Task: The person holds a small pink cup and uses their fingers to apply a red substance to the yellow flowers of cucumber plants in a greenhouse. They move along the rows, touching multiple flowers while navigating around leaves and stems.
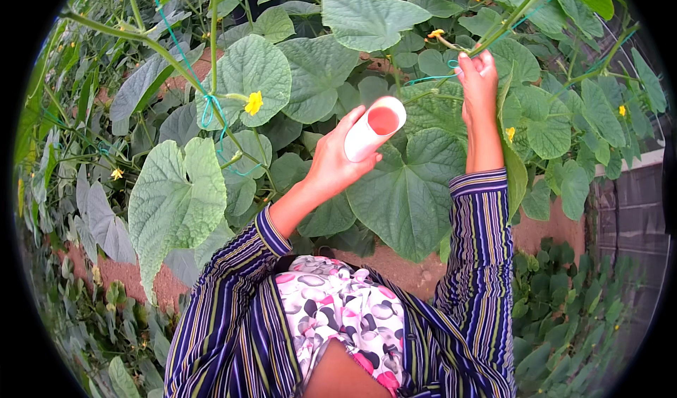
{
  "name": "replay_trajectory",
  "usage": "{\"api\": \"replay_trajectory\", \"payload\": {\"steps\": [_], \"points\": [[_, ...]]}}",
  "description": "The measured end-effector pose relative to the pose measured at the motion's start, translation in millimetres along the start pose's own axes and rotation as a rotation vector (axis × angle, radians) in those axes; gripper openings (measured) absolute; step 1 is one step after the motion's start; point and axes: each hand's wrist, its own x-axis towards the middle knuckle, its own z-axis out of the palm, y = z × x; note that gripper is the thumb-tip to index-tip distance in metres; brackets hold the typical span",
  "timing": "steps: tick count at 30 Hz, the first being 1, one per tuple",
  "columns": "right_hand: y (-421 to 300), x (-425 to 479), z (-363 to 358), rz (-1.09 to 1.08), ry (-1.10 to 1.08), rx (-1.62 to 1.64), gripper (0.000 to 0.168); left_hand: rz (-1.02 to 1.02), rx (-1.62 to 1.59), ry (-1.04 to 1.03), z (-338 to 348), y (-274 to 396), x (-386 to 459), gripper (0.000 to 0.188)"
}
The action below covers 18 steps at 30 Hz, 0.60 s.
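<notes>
A white cup (374,128) with pinkish-red contents is held tilted in my left hand (338,152), fingers wrapped round it. My right hand (478,75) is raised at the upper right, its fingertips at a thick green vine stem (508,21). Just left of those fingertips an orange-yellow flower (436,33) sits at the end of a small young fruit. Whether the fingers grip the stem or the fruit's base cannot be told. Green twine (431,78) runs beside the right hand.
Broad cucumber-like leaves (404,186) surround both hands. At the left, another stem (169,57) is tied with green twine (211,107) near a yellow flower (254,103). Reddish-brown soil (415,273) shows below. A dark sheet wall (632,213) stands at the right.
</notes>
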Motion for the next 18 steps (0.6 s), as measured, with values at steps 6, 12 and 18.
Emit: {"api": "replay_trajectory", "payload": {"steps": [6,12,18], "points": [[-11.8,-59.0,-145.0,-0.148,0.499,-0.028,0.077,-0.008,-0.137,-0.28,73.4,25.3,3.5,0.063],[-44.7,-157.8,-136.8,0.057,0.348,0.088,0.067,-0.099,-0.225,-0.489,100.5,29.8,9.7,0.058],[-0.1,-215.0,-71.5,0.371,-0.316,0.368,0.103,-0.032,-0.357,-0.437,67.3,30.5,13.6,0.079]]}}
